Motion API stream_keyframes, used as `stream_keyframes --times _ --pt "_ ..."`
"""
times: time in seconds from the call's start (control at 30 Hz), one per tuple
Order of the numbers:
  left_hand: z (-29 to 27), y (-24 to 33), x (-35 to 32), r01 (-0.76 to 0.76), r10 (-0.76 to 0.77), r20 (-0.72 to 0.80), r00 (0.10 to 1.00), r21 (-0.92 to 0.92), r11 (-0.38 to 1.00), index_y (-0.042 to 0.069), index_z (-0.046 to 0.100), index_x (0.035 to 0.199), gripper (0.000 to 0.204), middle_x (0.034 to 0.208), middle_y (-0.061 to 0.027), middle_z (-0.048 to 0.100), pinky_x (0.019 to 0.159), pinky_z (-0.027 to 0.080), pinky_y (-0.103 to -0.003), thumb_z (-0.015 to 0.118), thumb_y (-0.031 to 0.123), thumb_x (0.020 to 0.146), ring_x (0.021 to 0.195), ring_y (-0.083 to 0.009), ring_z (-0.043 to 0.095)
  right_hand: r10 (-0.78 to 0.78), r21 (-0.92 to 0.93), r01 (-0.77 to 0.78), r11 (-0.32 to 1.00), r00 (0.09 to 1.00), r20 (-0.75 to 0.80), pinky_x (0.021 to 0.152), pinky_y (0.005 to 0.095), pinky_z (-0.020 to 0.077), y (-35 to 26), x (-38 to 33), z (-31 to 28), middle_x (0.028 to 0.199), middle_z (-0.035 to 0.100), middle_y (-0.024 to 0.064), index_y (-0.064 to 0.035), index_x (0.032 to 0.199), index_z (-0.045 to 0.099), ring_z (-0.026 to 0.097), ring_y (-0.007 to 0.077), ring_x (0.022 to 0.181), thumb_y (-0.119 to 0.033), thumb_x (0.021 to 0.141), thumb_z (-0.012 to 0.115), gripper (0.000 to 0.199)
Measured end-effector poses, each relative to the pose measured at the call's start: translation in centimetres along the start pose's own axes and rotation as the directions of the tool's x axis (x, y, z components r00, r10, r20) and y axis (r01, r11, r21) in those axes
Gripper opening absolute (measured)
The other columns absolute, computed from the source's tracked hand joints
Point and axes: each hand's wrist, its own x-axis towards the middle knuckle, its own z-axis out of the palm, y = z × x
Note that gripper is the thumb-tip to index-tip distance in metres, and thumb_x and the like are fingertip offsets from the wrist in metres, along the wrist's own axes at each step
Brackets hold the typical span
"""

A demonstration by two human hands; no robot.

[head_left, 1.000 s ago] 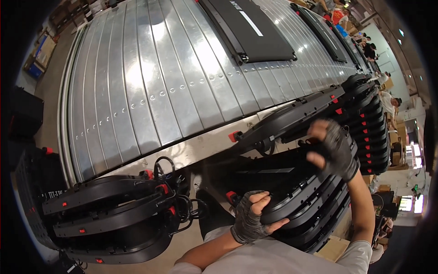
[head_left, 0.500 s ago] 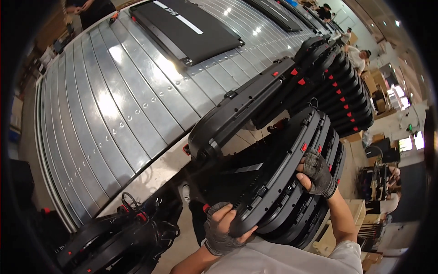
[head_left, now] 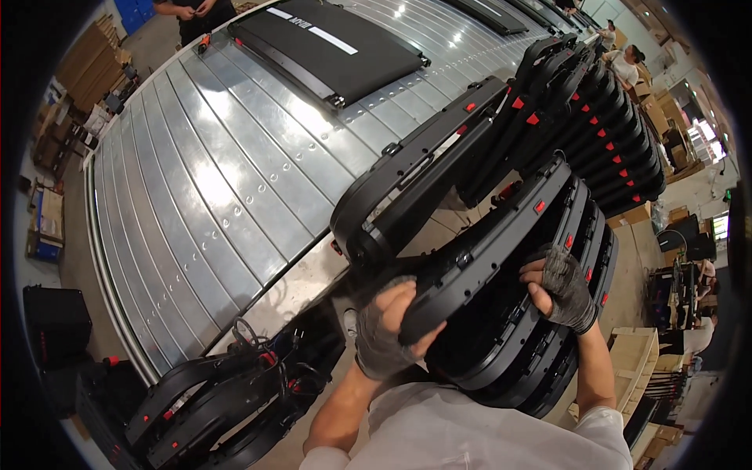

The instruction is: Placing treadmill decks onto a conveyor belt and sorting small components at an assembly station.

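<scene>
Left hand: the gloved left hand point(head_left: 389, 329) clenches the near end of the black plastic frame point(head_left: 486, 251).
Right hand: the gloved right hand point(head_left: 565, 287) grips the frame's right edge.
Frame: tilted, held just above a stack of like frames point(head_left: 540, 352).
Beyond: metal slat conveyor point(head_left: 227, 180); black treadmill deck point(head_left: 321, 47) lies on it.
Far right: upright row of frames point(head_left: 611, 133).

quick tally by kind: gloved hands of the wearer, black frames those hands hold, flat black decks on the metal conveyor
gloved hands: 2, the left hand and the right hand
black frame held by both hands: 1
flat black decks fully in view on the metal conveyor: 1
total: 4
More black frames are stacked nearby; they overlap too much to count.
</scene>
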Motion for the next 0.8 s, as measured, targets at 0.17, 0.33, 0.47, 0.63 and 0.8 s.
stream_keyframes --times 0.17,0.33,0.47,0.63,0.8 --pt "-1.4 -0.1 4.0 0.028 -0.050 0.117 0.992 0.182 0.983 0.002 0.051 0.123 0.064 0.104 -0.0189 0.059 0.074 0.054 -0.039 0.083 0.020 0.071 0.089 -0.0340 0.063 0.004 -0.041 -0.005 0.999 1.000 -0.012 0.075 0.0403 0.0495 -0.2 -0.3 0.2 0.087 0.067 0.0104 -0.0036 0.083 0.065 0.063 0.0296 0.082 -0.006 0.076 0.062 0.008" --pt "-2.3 0.4 5.7 -0.073 -0.064 0.273 0.960 0.465 0.882 0.002 0.055 0.122 0.063 0.095 -0.0171 0.062 0.063 0.055 -0.040 0.082 0.028 0.072 0.079 -0.0344 0.066 -0.008 -0.036 0.007 0.999 0.999 -0.049 0.075 0.0402 0.0493 -0.1 -0.1 0.3 0.086 0.067 0.0103 -0.0039 0.083 0.065 0.062 0.0295 0.079 -0.007 0.077 0.062 0.007" --pt "-1.4 2.5 2.8 -0.043 -0.082 0.225 0.971 0.501 0.864 -0.002 0.057 0.119 0.062 0.095 -0.0151 0.061 0.068 0.054 -0.039 0.079 0.035 0.075 0.081 -0.0306 0.064 -0.008 0.008 0.008 1.000 0.999 -0.050 0.073 0.0397 0.0497 0.1 0.1 0.0 0.085 0.066 0.0107 -0.0038 0.083 0.066 0.062 0.0292 0.078 -0.007 0.077 0.063 0.007" --pt "0.2 5.0 0.4 0.021 -0.114 0.152 0.982 0.509 0.861 0.000 0.056 0.120 0.054 0.100 -0.0165 0.062 0.072 0.055 -0.040 0.078 0.024 0.076 0.086 -0.0325 0.065 0.020 0.050 -0.016 0.999 0.998 -0.068 0.072 0.0400 0.0500 0.4 -0.7 -0.1 0.085 0.066 0.0109 -0.0047 0.083 0.066 0.062 0.0298 0.077 -0.009 0.076 0.064 0.009" --pt "-0.4 4.5 -1.2 0.090 -0.145 0.079 0.986 0.474 0.876 0.000 0.054 0.118 0.040 0.104 -0.0182 0.062 0.079 0.054 -0.042 0.063 0.016 0.082 0.094 -0.0367 0.064 -0.076 -0.022 0.075 0.997 0.996 -0.044 0.078 0.0404 0.0503 1.0 -1.3 -0.9 0.088 0.067 0.0086 -0.0052 0.083 0.066 0.064 0.0284 0.081 -0.008 0.077 0.064 0.007"
